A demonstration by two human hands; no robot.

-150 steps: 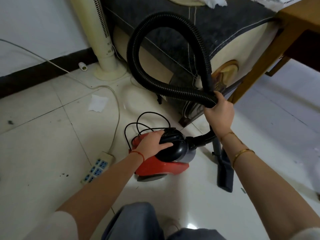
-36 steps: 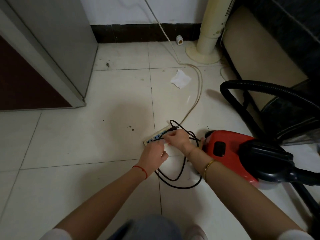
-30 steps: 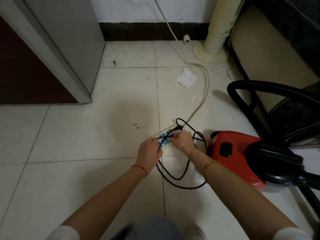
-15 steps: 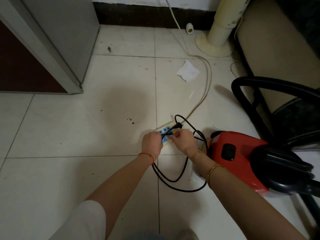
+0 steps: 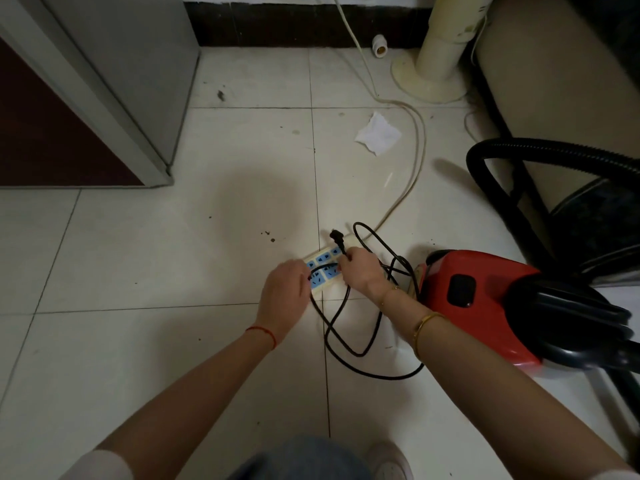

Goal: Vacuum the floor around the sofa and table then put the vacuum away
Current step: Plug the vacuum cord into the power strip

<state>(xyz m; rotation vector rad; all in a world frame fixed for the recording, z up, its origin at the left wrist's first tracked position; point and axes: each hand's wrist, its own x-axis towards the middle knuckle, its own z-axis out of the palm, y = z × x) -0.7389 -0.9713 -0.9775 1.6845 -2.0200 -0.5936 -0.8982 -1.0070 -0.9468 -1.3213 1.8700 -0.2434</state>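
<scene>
now right hand [image 5: 358, 271] pinches black cord [image 5: 341, 245] (plug free); left hand [image 5: 285, 294] curled, presses power strip [image 5: 323, 266].

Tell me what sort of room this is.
Most likely a home living room. A sofa stands on a tiled floor, with a standing fan beside it, and a power strip and a red vacuum lie on the tiles.
</scene>
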